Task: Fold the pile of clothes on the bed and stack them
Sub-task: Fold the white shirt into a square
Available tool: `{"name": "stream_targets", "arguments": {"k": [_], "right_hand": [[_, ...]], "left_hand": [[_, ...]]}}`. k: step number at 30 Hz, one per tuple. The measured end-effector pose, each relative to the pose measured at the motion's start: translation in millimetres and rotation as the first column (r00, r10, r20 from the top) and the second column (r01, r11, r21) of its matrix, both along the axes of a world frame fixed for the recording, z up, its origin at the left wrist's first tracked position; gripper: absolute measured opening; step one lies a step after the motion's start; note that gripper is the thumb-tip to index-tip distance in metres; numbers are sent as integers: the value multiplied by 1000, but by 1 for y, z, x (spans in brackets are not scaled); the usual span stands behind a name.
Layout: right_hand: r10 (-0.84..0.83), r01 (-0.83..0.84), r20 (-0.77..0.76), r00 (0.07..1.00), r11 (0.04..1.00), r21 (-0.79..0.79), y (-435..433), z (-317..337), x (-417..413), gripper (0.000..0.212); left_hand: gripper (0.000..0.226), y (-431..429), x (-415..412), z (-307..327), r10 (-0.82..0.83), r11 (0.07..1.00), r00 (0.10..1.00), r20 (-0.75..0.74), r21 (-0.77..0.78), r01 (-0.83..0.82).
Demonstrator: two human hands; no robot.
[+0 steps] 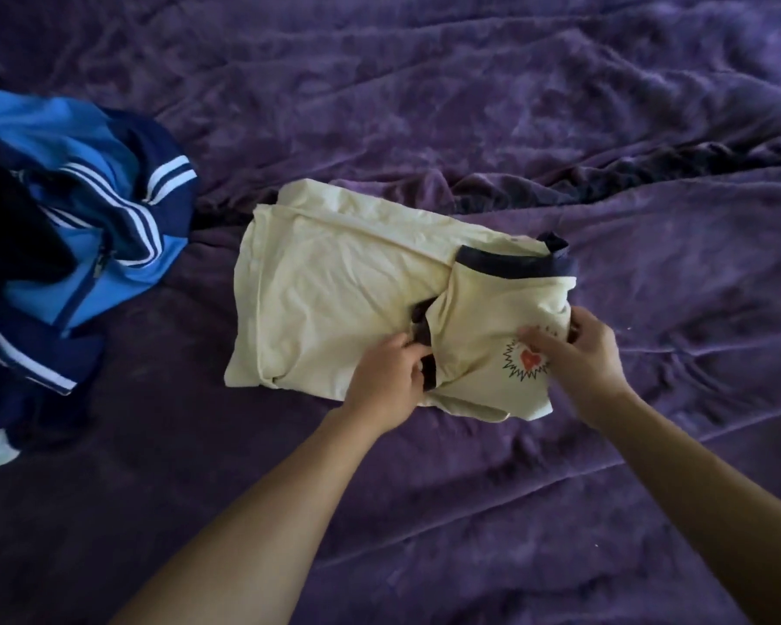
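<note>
1. The cream T-shirt [348,300] lies partly folded on the purple bed [560,106], whose edges are out of view. One sleeve with dark trim is turned in over the body.
2. It looks light, soft and limp, so it will likely sag and slip. It is best held by its hems and fold edges, then smoothed flat.
3. The left hand [386,381] pinches the dark sleeve trim.
4. The right hand [578,358] grips the shirt's folded right edge beside the heart print [530,358].
5. A blue jacket [86,227] lies crumpled well apart, to the left.

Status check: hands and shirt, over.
Left hand pinches the dark sleeve trim. Right hand grips the shirt edge. Shirt part-folded on blanket. Jacket heap lies apart, left.
</note>
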State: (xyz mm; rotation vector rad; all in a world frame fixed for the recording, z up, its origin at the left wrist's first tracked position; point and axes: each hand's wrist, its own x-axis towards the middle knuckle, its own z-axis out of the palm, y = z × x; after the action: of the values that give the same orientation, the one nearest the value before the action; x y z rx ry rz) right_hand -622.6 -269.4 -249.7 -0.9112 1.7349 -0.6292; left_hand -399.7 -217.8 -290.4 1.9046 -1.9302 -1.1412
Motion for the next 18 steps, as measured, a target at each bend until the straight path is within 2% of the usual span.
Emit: {"name": "stream_targets", "arguments": {"k": [2,5,7,10,11,13,14,15,16,18], "right_hand": [[72,-70,14,997,995,-67,-5,30,28,27],[262,-275,-143,954,958,-82,-17,59,90,34],[348,-358,-169,922,933,-28,-29,64,141,40],[464,-466,-154,872,885,24,-41,48,222,50],[507,-503,-126,853,862,61,-41,40,247,55],[531,-535,76,844,823,189,-36,23,285,61],[526,-553,172,833,799,235,-31,16,297,60],[542,-570,178,821,791,223,-25,9,301,53],[581,-587,85,810,796,147,-20,7,299,43],[560,-606,-262,786,782,-148,-16,1,277,31]], "left_hand": [[32,3,21,13,193,977,980,-49,-85,-196],[29,20,62,31,434,884,899,-64,-164,-438],[25,37,92,39,528,830,848,-38,-189,-525],[21,65,136,38,574,805,818,29,-201,-558],[23,75,148,35,585,800,810,38,-191,-569],[25,91,168,31,619,780,785,41,-153,-607],[26,97,175,29,639,765,768,39,-139,-629],[25,100,180,28,657,750,753,37,-139,-647],[25,101,182,27,666,741,745,39,-156,-653],[22,95,179,28,631,759,774,60,-253,-600]]}}
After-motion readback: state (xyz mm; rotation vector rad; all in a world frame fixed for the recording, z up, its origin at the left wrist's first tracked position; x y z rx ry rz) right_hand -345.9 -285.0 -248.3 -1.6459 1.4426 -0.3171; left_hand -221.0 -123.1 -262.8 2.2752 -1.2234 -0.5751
